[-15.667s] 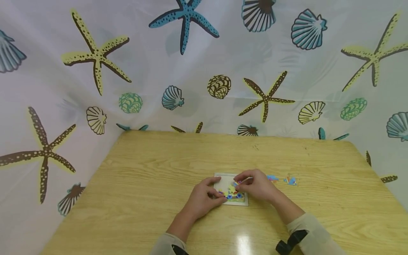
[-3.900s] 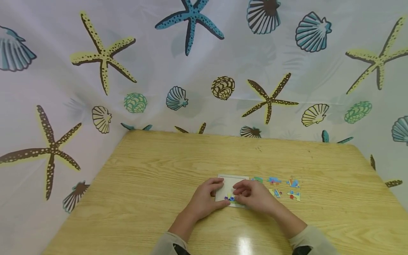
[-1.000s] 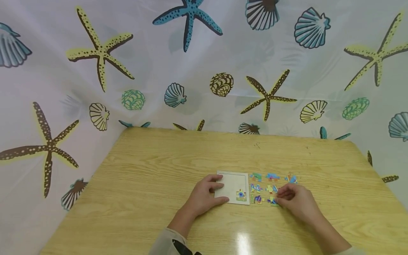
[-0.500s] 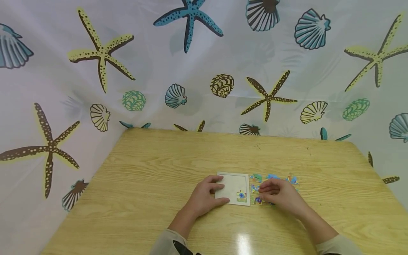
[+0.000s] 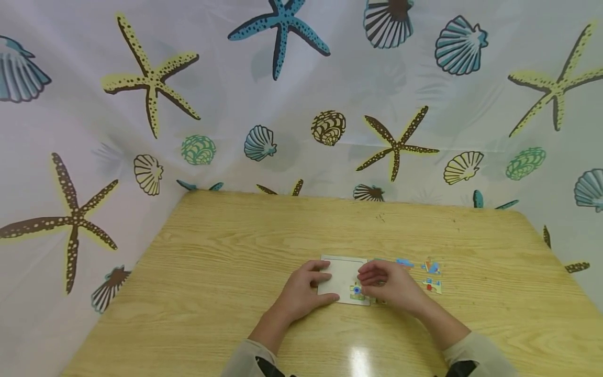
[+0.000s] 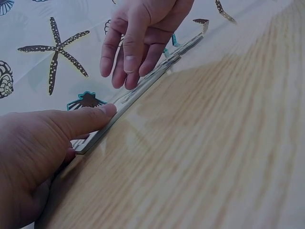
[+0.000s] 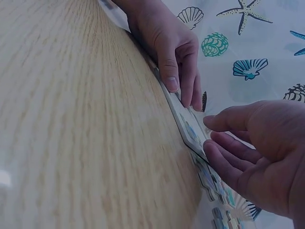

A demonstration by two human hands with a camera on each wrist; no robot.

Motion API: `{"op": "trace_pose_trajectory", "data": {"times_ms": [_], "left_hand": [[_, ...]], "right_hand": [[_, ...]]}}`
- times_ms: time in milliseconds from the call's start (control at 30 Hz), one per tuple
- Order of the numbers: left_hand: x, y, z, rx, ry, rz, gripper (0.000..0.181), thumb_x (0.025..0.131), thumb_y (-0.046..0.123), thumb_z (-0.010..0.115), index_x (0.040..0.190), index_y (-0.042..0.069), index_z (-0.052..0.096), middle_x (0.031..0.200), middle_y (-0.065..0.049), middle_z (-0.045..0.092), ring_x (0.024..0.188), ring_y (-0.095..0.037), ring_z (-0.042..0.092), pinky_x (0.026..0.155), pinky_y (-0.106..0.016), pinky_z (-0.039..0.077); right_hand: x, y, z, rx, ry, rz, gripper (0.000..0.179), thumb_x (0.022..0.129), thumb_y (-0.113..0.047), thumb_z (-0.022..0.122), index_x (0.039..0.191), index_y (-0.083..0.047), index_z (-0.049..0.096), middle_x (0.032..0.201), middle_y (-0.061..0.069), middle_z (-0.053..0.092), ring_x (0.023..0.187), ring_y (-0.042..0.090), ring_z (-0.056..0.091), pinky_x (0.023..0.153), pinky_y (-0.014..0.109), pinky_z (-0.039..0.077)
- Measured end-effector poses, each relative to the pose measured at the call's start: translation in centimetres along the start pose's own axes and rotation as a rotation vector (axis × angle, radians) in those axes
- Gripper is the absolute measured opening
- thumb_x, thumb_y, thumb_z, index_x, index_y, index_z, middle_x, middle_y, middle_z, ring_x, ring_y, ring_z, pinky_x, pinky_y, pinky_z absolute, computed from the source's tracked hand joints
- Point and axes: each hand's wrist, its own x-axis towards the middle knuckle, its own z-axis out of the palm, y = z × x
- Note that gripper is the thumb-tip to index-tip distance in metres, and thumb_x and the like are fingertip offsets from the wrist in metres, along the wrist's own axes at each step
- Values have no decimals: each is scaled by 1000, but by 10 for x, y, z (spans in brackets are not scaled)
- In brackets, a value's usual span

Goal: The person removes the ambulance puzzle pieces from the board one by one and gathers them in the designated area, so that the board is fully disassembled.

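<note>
My left hand [image 5: 301, 290] rests at the left side of a small pale puzzle board [image 5: 340, 269], its thumb on the near edge in the left wrist view. One printed jigsaw piece [image 5: 357, 289] with a blue round shape sits in the board's near right corner. Over the board's right edge hovers my right hand [image 5: 394, 287], thumb and fingers apart and loosely bent. I see no piece between its fingers in the right wrist view, where the board [image 7: 183, 119] and the right hand [image 7: 264, 150] also show.
More jigsaw pieces lie right of the board, among them a blue one [image 5: 405, 263], an orange and blue one [image 5: 431, 266] and one with red [image 5: 432, 286]; my right hand covers others. A patterned curtain [image 5: 292, 104] hangs behind the wooden table [image 5: 212, 293].
The several pieces seen across the board in the oldest frame now lie right of it, save the corner one. Within the last second my right hand moved left from the loose pieces to the board.
</note>
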Motion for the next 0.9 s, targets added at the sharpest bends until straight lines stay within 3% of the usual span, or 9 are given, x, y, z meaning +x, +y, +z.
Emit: {"op": "trace_pose_trajectory", "data": {"times_ms": [167, 367, 500, 633, 767, 900], "left_hand": [[0, 1, 1, -17, -5, -17, 58, 80, 33, 85, 125, 0, 68, 146, -1, 54, 127, -25, 56, 105, -44, 48], [1, 1, 0, -20, 2, -19, 57, 79, 32, 86, 124, 0, 69, 146, -1, 54, 141, -27, 46, 114, -46, 40], [1, 2, -1, -22, 6, -17, 57, 79, 31, 86, 124, 0, 69, 146, -1, 54, 141, -27, 46, 114, -46, 40], [0, 3, -1, -34, 3, -13, 57, 79, 30, 86, 123, -1, 69, 146, -3, 55, 140, -28, 46, 114, -46, 40], [0, 4, -2, -41, 2, -15, 56, 79, 29, 86, 122, -2, 69, 146, -4, 54, 140, -29, 47, 114, -46, 40], [0, 4, -2, -35, -3, -20, 57, 79, 30, 86, 123, -1, 69, 146, -2, 54, 140, -29, 46, 113, -46, 40]], "right_hand": [[6, -2, 4, -70, -10, -9, 28, 94, -12, 69, 119, -1, 64, 114, 13, 70, 104, 24, 68, 87, 28, 56], [9, -7, 7, -184, -32, 10, 18, 96, -14, 67, 113, -8, 67, 112, 6, 70, 101, 21, 69, 80, 28, 58], [10, -12, 7, -278, -50, 5, 19, 91, -13, 73, 108, -7, 68, 104, 4, 70, 93, 17, 67, 76, 27, 56], [10, -16, 7, -321, -64, 15, 25, 85, -14, 79, 107, -8, 68, 103, 3, 69, 95, 18, 63, 82, 34, 55], [11, -18, 7, -341, -85, 23, 27, 84, -17, 81, 108, -11, 68, 105, 1, 68, 99, 19, 61, 88, 39, 53], [13, -17, 5, -346, -89, 16, 29, 84, -19, 81, 109, -13, 69, 104, 0, 68, 97, 18, 60, 84, 35, 52]]}}
